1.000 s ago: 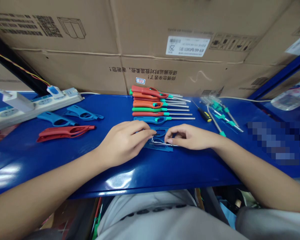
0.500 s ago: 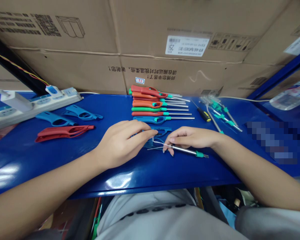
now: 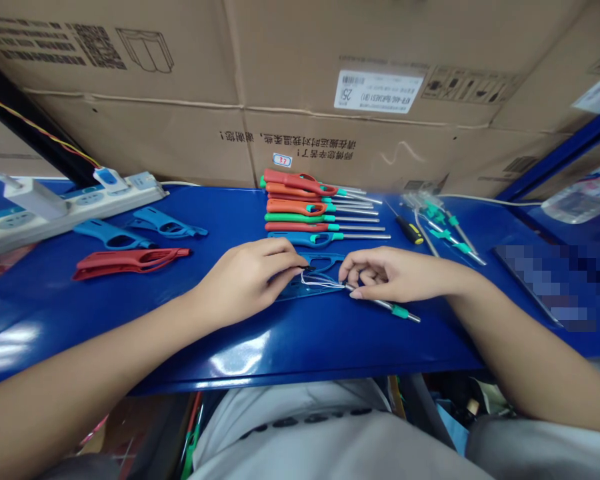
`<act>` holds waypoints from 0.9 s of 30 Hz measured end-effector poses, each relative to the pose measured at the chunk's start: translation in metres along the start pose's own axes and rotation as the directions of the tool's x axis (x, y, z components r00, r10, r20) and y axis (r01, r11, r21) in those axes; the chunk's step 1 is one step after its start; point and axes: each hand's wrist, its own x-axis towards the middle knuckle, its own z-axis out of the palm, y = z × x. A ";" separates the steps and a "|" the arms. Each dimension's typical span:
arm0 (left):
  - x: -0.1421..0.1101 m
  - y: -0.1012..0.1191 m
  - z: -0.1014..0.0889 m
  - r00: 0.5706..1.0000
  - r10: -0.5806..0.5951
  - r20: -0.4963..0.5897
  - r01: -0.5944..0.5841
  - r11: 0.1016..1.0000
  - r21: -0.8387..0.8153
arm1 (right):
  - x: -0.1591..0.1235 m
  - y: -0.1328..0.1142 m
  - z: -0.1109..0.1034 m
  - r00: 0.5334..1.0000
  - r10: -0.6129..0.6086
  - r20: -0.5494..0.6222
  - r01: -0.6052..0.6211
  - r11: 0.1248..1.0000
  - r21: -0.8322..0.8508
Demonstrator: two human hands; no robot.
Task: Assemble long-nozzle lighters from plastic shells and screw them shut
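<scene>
Between finger and thumb, my left hand pinches a small black part with thin white wires. The wires run across to the end of a metal lighter tube with a green collar. My right hand is closed, its thumb and curled fingers at the wire end of that tube. Beneath and between the hands lie blue lighter handle shells, partly hidden by my left hand. A row of lighters with a blue one in front lies just beyond.
On the left are blue shell halves, a red shell and a white power strip. To the right lie a screwdriver, several loose metal tubes and a plastic bottle. A cardboard box stands behind.
My right thumb and fingers have closed in on the wire end of the tube. The white wires now stretch straighter between the hands. My left hand keeps its pinch on the black part.
</scene>
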 end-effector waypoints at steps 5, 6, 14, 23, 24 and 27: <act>0.000 0.001 0.002 0.996 -0.063 0.056 0.067 0.994 -0.085 | -0.002 -0.005 -0.004 0.999 0.022 -0.040 -0.031 0.974 -0.224; 0.001 0.001 0.002 0.996 -0.069 0.056 0.075 0.992 -0.099 | -0.002 -0.004 -0.005 0.999 0.029 -0.037 -0.037 0.969 -0.245; 0.002 0.000 0.001 0.996 -0.078 0.035 0.082 0.992 -0.100 | -0.007 0.000 -0.009 1.000 -0.002 0.025 0.008 0.964 -0.266; 0.001 0.003 -0.001 0.989 -0.126 0.073 0.135 0.981 -0.142 | -0.007 -0.002 -0.013 0.998 -0.056 -0.040 0.038 0.930 -0.365; 0.001 0.003 0.000 0.989 -0.123 0.076 0.133 0.981 -0.139 | -0.007 -0.001 -0.014 0.996 -0.082 -0.030 0.065 0.925 -0.376; 0.001 0.002 0.001 0.988 -0.121 0.098 0.132 0.983 -0.126 | -0.005 0.001 -0.013 0.992 -0.121 -0.025 0.102 0.915 -0.391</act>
